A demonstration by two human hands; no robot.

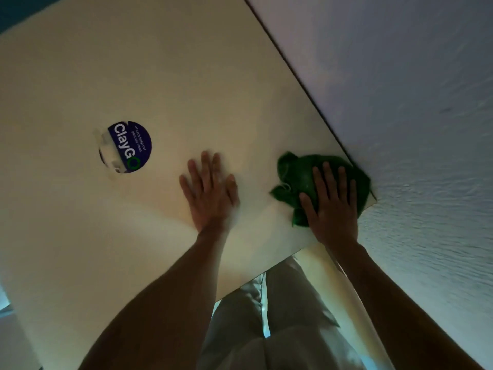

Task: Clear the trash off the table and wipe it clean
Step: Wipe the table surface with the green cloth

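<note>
The green cloth [298, 177] lies bunched on the cream worktop [173, 76], at the worktop's right corner — its far side touches the edge that runs along the wall [413, 102]. Loose folds of the cloth spread out to the left and toward the near edge.

The right hand [332, 206] lies on top of the cloth, palm down, fingers straight and slightly spread, pressing the cloth flat against the worktop. The fingers are not curled round the fabric.

The left hand [210, 193] rests flat on the bare worktop just to the left of the cloth, apart from it. Its fingers are extended and it grasps nothing. Its outline is slightly blurred.

Farther left on the worktop sits a round dark-blue sticker [130, 146] printed with "ClayGO" in white and green; its left portion is torn away, leaving pale residue.

The textured white wall meets the worktop along its right edge. Below the near edge, the person's light-coloured trousers [288, 316] are visible between the two forearms.
</note>
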